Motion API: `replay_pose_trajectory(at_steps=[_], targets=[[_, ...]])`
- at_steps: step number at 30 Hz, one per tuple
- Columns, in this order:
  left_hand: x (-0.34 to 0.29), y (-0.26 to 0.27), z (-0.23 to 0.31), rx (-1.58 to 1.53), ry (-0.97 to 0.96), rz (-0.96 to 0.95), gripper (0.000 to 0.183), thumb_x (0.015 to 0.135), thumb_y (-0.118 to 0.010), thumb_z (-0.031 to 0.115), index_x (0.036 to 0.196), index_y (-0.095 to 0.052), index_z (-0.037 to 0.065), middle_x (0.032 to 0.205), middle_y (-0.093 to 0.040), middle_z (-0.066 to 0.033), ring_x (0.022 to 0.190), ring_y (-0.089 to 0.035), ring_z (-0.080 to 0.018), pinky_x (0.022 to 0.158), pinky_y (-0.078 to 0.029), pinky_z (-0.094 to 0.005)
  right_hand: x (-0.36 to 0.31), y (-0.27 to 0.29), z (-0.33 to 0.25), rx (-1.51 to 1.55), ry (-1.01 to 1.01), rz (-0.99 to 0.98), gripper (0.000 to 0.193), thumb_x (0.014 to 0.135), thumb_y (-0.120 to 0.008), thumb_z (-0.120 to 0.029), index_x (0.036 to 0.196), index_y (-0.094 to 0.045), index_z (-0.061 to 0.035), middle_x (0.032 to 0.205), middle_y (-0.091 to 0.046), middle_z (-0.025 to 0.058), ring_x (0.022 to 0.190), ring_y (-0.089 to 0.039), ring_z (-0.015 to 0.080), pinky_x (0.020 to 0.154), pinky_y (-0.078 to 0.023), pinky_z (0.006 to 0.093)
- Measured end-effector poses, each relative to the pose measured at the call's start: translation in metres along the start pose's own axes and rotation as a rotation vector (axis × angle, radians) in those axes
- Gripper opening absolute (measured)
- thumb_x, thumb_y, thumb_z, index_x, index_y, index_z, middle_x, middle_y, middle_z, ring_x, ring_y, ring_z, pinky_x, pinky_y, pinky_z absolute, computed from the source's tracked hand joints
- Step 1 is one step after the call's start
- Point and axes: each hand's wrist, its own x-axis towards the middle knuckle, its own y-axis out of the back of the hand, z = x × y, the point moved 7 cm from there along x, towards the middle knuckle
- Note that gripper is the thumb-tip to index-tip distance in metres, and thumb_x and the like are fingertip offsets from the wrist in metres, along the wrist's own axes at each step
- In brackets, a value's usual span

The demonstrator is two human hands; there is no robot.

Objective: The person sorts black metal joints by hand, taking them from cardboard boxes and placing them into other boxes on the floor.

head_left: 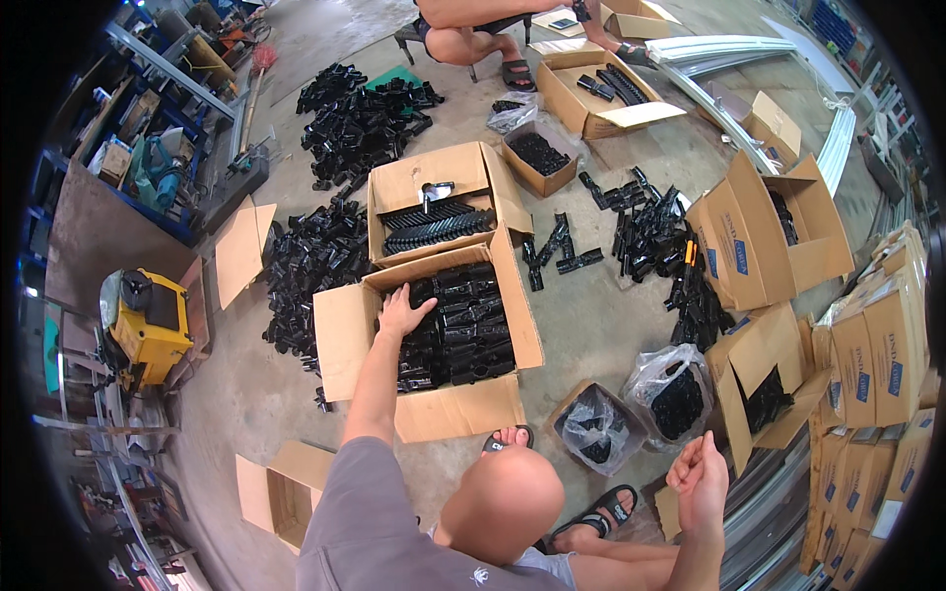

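My left hand (401, 313) reaches into an open cardboard box (340, 340) in front of me. Its fingers are spread at the left side of rows of glossy black tube-shaped fittings (473, 320), and it grips none of them. Off to the lower right, my right hand (700, 478) is raised with its fingers curled together; whatever they may hold is hidden. Near that hand stand a clear plastic bag of small black parts (678, 402) and a small box lined with clear plastic (597, 428).
Behind my box, another carton (424, 177) holds stacked black fittings. Heaps of loose black fittings (315, 271) lie left and right (655, 231). A person (463, 44) sits at the far side by an open carton (581, 113). A yellow machine (153, 325) stands left; stacked cartons (872, 364) stand right.
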Motion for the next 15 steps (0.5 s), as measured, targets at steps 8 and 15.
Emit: replay_pose_trajectory(at_steps=[8, 15], targets=[[-0.009, -0.004, 0.033, 0.043, -0.243, 0.028, 0.069, 0.084, -0.063, 0.066, 0.133, -0.057, 0.018, 0.142, -0.055, -0.0095, 0.138, -0.041, -0.0340, 0.116, -0.027, -0.0601, 0.006, 0.003, 0.002, -0.007, 0.029, 0.039, 0.041, 0.108, -0.045, -0.038, 0.084, -0.051, -0.0046, 0.070, -0.047, 0.0027, 0.059, -0.045, 0.0124, 0.055, -0.040, 0.0290], [0.012, -0.026, -0.010, -0.044, 0.043, 0.233, 0.059, 0.100, -0.040, 0.059, 0.139, -0.055, 0.017, 0.152, -0.044, -0.0187, 0.148, -0.027, -0.0380, 0.121, -0.018, -0.0544, 0.007, 0.002, 0.007, -0.034, 0.008, 0.000, 0.038, 0.106, -0.048, -0.039, 0.086, -0.052, -0.0073, 0.074, -0.047, 0.0012, 0.061, -0.045, 0.0112, 0.054, -0.039, 0.0279]])
